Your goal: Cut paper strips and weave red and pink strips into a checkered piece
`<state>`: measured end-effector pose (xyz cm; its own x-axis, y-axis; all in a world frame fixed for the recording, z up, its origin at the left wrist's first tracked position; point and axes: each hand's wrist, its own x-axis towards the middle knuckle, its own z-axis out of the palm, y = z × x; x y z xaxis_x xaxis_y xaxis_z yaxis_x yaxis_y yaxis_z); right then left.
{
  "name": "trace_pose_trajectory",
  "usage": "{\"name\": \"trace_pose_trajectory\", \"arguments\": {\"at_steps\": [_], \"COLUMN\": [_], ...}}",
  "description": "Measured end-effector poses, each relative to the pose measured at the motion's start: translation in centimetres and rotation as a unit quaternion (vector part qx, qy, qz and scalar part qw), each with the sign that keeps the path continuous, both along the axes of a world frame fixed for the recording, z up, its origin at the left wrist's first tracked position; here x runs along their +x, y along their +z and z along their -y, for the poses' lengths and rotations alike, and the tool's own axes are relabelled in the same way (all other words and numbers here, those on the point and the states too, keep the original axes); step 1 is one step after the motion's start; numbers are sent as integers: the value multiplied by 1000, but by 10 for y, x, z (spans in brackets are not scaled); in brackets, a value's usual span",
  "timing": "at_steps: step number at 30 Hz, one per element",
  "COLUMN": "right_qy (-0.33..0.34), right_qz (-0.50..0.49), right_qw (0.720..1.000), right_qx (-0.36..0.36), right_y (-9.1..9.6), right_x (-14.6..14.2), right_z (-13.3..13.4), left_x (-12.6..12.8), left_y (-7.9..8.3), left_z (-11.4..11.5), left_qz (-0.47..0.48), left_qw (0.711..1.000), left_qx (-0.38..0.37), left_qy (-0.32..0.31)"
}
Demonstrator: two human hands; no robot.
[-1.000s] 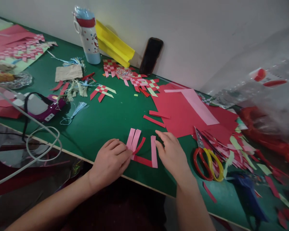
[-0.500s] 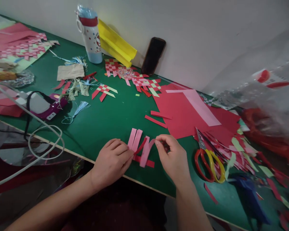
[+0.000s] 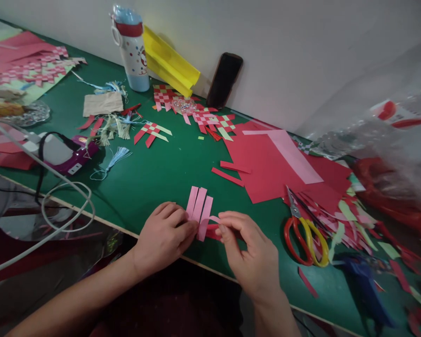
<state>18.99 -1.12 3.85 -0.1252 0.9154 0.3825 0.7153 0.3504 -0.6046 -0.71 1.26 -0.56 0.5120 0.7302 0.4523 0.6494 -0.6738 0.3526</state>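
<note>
Three pink paper strips point(image 3: 197, 206) stand side by side over a red paper strip point(image 3: 214, 232) near the table's front edge. My left hand point(image 3: 165, 230) is closed on the left end of these strips, thumb and fingers pressed together; its fingertips hide where the strips cross. From the rightmost pink strip point(image 3: 206, 216) a thin pink end curves to my right hand point(image 3: 250, 250), which pinches it between thumb and fingers. The red strip runs beneath toward my right fingers; whether they touch it I cannot tell.
Red paper sheets point(image 3: 263, 173) lie beyond my right hand, with scissors point(image 3: 307, 238), paper scraps point(image 3: 351, 229) and a blue tool point(image 3: 368, 290) farther right. A bottle point(image 3: 135, 56) and phone point(image 3: 224, 79) stand at the wall. A white cable point(image 3: 70, 185) hangs over the left edge.
My right hand has moved left and slightly down with the pink end. The rightmost pink strip now lies close beside the other two, and the raised red strip between them no longer shows.
</note>
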Motion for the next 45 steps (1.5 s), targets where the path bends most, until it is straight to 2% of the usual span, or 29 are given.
{"name": "trace_pose_trajectory", "arguments": {"at_steps": [6,13,24,28,31,36,40,45], "right_qy": [-24,-94,-112,-83,-47,61,56,34], "right_qz": [12,39,94,73,49,112,140,156], "right_qw": [1000,993,989,994,998,992,988,987], "right_qx": [-9,-60,-23,-18,-16,18,21,22], "right_y": [-1,-11,-21,-23,-21,-18,-20,-25], "right_x": [2,3,-9,-5,0,2,-8,-14], "right_z": [6,-10,-35,-34,-22,9,21,16], "left_x": [0,1,0,1,2,1,-1,-2], "left_y": [4,9,5,5,5,5,6,5], "left_z": [0,1,0,0,0,0,0,0], "left_qz": [-17,-11,-29,-27,-24,-26,-33,-32], "left_qw": [1000,999,999,999,999,999,998,998], "left_qx": [-15,-41,-34,-29,-29,-38,-48,-57], "left_qy": [-11,-14,-8,-6,-6,-6,-11,-21]}}
